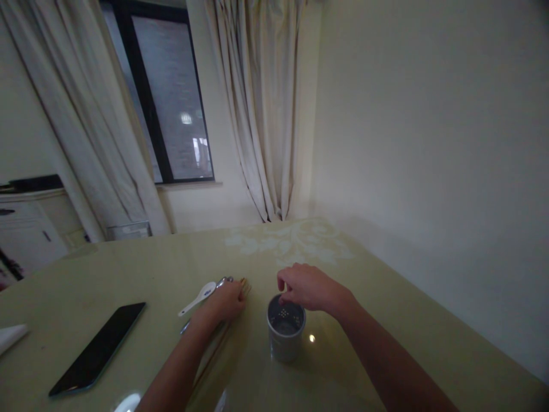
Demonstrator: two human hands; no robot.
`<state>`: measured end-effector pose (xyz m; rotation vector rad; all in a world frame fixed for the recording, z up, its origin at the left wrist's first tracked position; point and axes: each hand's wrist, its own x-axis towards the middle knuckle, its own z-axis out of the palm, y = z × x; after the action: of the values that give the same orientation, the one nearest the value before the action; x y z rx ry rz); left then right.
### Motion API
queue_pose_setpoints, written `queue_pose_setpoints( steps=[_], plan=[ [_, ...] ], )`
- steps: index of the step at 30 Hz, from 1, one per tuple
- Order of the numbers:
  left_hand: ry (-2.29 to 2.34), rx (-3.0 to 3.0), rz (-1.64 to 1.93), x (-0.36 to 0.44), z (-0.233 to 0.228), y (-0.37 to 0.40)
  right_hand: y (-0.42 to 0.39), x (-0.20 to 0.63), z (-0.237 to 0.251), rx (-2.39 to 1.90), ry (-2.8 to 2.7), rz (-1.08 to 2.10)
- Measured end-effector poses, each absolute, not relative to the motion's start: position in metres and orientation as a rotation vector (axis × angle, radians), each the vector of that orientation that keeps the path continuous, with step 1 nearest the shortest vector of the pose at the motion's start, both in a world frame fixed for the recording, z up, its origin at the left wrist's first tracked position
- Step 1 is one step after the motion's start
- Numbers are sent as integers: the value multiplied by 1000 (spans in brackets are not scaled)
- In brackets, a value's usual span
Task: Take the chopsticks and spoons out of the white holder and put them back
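My left hand (227, 300) is closed low over a group of utensils, its fingertips mostly hidden. A gold-coloured fork (246, 286) shows its tines just past those fingers, and a thin brown stick or handle (212, 360) runs out below the hand. Beside it lie a white spoon (199, 297) with a blue mark and some metal spoons (223, 281), partly covered. My right hand (306, 287) hovers at the rim of a grey cylindrical utensil holder (286, 340) with small holes inside. Its thumb and forefinger are apart, with nothing visible between them. The holder stands upright.
A black phone (98, 349) lies on the glossy greenish table (364, 355) to the left. A white object (12, 336) sits at the left edge, and a shiny round white thing (127, 403) is partly cut off below. A wall (437, 189) borders the table's right side.
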<state>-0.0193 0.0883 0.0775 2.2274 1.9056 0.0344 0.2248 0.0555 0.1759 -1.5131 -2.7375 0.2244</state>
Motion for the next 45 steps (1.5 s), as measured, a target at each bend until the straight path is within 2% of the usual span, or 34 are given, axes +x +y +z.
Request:
queue_pose_setpoints(
  steps=[3, 6, 8, 11, 17, 20, 23, 28, 29, 32, 37, 45],
  plan=[
    [1912, 2220, 107, -17, 91, 84, 57, 229, 177, -1481, -2722, 240],
    [1801, 2205, 369, -14, 121, 73, 59, 232, 183, -1414, -2582, 296],
    [1480, 2132, 730, -9, 143, 62, 59, 232, 189, -1271, -2410, 382],
    [1143, 2043, 1031, 5, 168, 46, 58, 229, 198, -965, -2117, 598],
    [952, 1905, 1260, 22, 181, 30, 44, 224, 209, -709, -1715, 863],
    [948, 1978, 1230, 17, 182, 33, 38, 229, 216, -693, -1641, 816],
    [1211, 2150, 1030, -3, 169, 48, 34, 243, 225, -703, -1557, 661],
    [1848, 2229, 102, -40, 110, 75, 29, 270, 238, -803, -1599, 508],
    [1871, 2214, 48, -44, 99, 79, 29, 272, 239, -826, -1640, 525],
    [1872, 2195, 2, -48, 81, 85, 31, 272, 235, -907, -1809, 607],
    [1853, 2196, -14, -48, 77, 89, 40, 261, 222, -1077, -2036, 731],
    [1831, 2205, 91, -45, 96, 85, 64, 256, 207, -1245, -2127, 638]
  ],
)
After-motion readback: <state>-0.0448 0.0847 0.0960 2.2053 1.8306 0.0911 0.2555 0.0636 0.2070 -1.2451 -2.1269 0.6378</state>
